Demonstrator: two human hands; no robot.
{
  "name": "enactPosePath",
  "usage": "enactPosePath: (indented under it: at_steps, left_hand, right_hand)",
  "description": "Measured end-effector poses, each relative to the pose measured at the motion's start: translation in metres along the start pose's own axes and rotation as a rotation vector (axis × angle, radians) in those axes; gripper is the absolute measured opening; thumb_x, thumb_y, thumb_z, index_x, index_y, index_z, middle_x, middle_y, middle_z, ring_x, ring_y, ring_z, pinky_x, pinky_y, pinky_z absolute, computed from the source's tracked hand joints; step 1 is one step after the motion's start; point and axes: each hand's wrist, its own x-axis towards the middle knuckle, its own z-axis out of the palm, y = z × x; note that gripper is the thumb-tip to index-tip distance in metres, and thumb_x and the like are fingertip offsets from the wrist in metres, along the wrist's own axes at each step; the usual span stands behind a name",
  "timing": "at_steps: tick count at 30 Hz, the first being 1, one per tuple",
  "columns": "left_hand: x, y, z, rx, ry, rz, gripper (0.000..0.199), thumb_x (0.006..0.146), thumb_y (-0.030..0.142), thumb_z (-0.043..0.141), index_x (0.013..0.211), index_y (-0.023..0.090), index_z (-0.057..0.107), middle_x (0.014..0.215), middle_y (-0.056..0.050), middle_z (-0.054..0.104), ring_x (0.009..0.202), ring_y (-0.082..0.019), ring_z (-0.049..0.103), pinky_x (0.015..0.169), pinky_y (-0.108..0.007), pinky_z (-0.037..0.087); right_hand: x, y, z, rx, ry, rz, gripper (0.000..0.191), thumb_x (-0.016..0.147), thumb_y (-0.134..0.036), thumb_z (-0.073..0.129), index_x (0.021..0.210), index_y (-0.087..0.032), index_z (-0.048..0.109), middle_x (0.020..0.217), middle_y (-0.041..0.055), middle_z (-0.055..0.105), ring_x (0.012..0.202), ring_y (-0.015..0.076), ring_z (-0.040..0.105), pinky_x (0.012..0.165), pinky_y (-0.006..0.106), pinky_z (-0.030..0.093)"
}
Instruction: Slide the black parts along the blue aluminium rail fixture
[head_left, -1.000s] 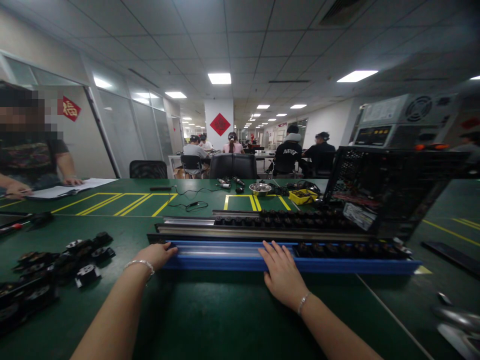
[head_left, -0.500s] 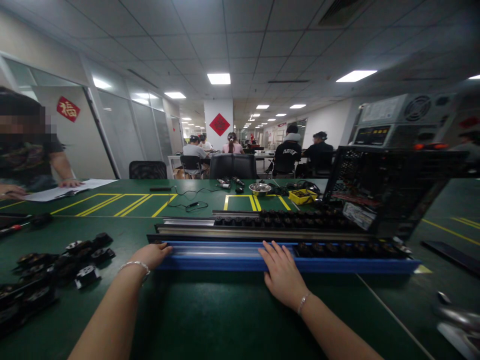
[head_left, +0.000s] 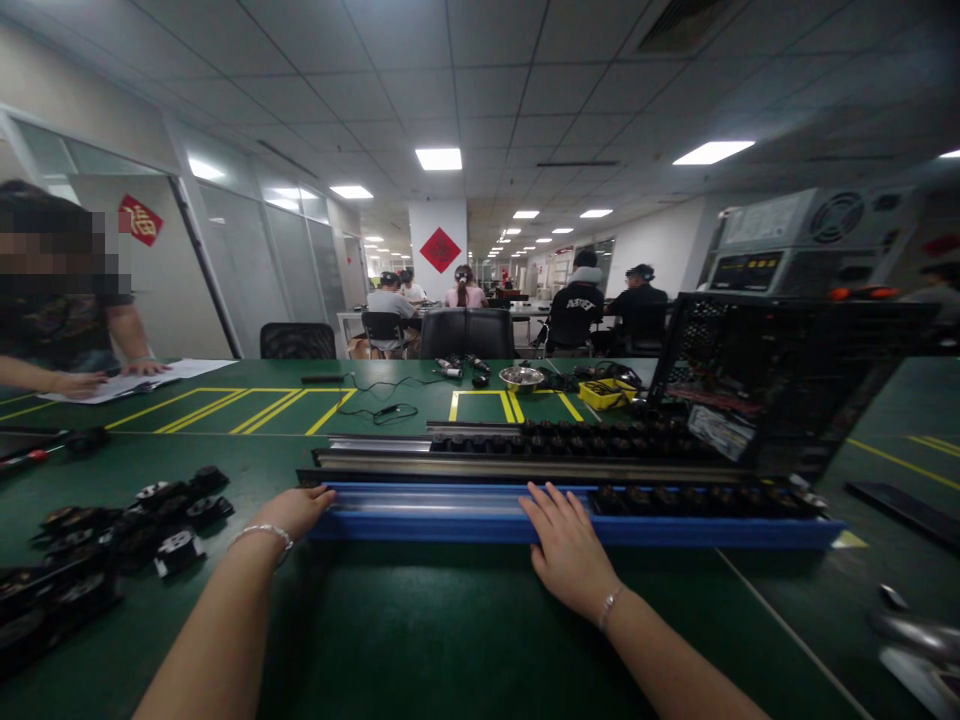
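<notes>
A long blue rail (head_left: pixel 465 527) with a shiny metal channel lies across the green table in front of me. Several black modules (head_left: pixel 675 500) sit in a row in its right half. My left hand (head_left: pixel 296 513) is at the rail's left end, with its fingers pressed together over that end; the fingertips are partly hidden. My right hand (head_left: pixel 568 553) rests on the rail near its middle, just left of the row. Its fingers are stretched out and spread, with the thumb along the front wall.
Behind lie more rails (head_left: pixel 375 458) holding dark modules. A pile of loose black modules (head_left: pixel 176 515) is on the left. An open computer case (head_left: pixel 795 380) stands back right, near a yellow tray (head_left: pixel 606 393) and a metal bowl (head_left: pixel 520 378). A person (head_left: pixel 67 320) leans over paper at far left.
My left hand has shifted slightly left along the rail's end. The right hand stays on the rail. At far left, the other person's hand has moved right over the paper.
</notes>
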Motion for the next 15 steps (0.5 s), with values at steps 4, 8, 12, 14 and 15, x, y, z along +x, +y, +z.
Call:
enactPosePath:
  at_steps: [4,8,12,14,15]
  left_hand:
    - [0.003,-0.005,0.001,0.02,-0.099,0.002,0.055,0.076,0.046,0.033,0.119,0.021,0.057,0.117,-0.007,0.061,0.107,-0.024,0.057,0.088,-0.032,0.044]
    - [0.004,-0.015,-0.001,0.048,-0.11,0.01,0.056,0.076,0.043,0.032,0.122,0.019,0.054,0.127,-0.007,0.054,0.117,-0.026,0.049,0.096,-0.036,0.038]
    - [0.007,-0.03,0.001,0.04,-0.111,-0.01,0.056,0.08,0.041,0.026,0.125,0.02,0.051,0.125,-0.008,0.056,0.112,-0.025,0.053,0.094,-0.036,0.04]
    - [0.01,-0.039,0.005,0.022,-0.106,-0.058,0.061,0.081,0.046,0.021,0.121,0.017,0.055,0.115,-0.011,0.062,0.104,-0.026,0.058,0.088,-0.036,0.045]
    - [0.011,-0.043,0.008,0.019,-0.09,-0.07,0.065,0.081,0.05,0.019,0.116,0.014,0.06,0.11,-0.014,0.065,0.099,-0.027,0.061,0.085,-0.037,0.046]
  right_hand:
    - [0.0,0.0,0.0,-0.006,0.0,0.0,0.056,0.074,-0.019,0.045,0.129,-0.021,0.044,0.142,0.0042,0.035,0.131,0.0239,0.024,0.108,0.043,0.015]
    - [-0.001,0.0,-0.001,0.0,0.004,0.003,0.055,0.074,-0.019,0.044,0.129,-0.021,0.044,0.142,0.0035,0.035,0.131,0.024,0.025,0.108,0.042,0.015]
    - [0.0,0.0,-0.001,-0.007,0.006,0.001,0.055,0.073,-0.018,0.045,0.129,-0.021,0.045,0.142,0.0039,0.035,0.131,0.0238,0.025,0.108,0.043,0.015]
    - [0.0,0.0,0.0,-0.01,0.01,-0.001,0.056,0.073,-0.018,0.045,0.129,-0.021,0.044,0.141,0.0042,0.035,0.131,0.0239,0.025,0.107,0.043,0.015]
    - [0.0,0.0,0.001,-0.01,0.011,-0.001,0.056,0.073,-0.018,0.045,0.129,-0.021,0.044,0.141,0.0042,0.035,0.131,0.024,0.025,0.107,0.043,0.015]
